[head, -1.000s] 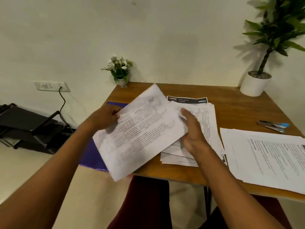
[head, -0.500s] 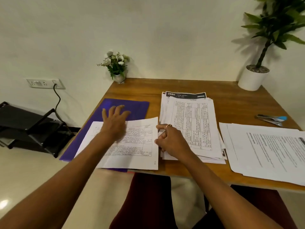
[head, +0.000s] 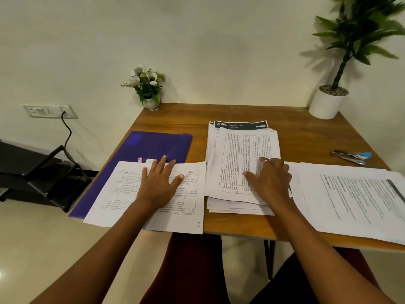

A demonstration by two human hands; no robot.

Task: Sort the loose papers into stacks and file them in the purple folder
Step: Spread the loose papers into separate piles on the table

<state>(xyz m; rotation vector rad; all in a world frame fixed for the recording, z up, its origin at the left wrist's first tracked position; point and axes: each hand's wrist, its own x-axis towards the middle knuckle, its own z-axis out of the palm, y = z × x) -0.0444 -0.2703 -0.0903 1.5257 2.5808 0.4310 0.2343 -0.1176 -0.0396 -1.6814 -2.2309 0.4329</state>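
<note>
The purple folder (head: 157, 148) lies flat on the left part of the wooden table (head: 306, 137). A printed sheet with a table grid (head: 122, 189) lies across the folder's near half and overhangs the table's front edge. My left hand (head: 158, 183) rests flat on this sheet with its fingers spread. In the table's middle sits a thick stack of printed papers (head: 236, 154), the top sheet turned sideways. My right hand (head: 268, 178) lies on the stack's right side with straight fingers. A second pile of white sheets (head: 350, 198) lies at the right.
A stapler (head: 350, 156) lies at the table's right edge beyond the right pile. A small flower pot (head: 149, 88) stands at the back left corner and a large potted plant (head: 331, 99) at the back right. A black rack (head: 32, 172) stands on the floor at left.
The sheet that both hands held tilted in the air now lies flat on the purple folder under my left hand. My right hand has moved from the sheet's edge onto the middle stack.
</note>
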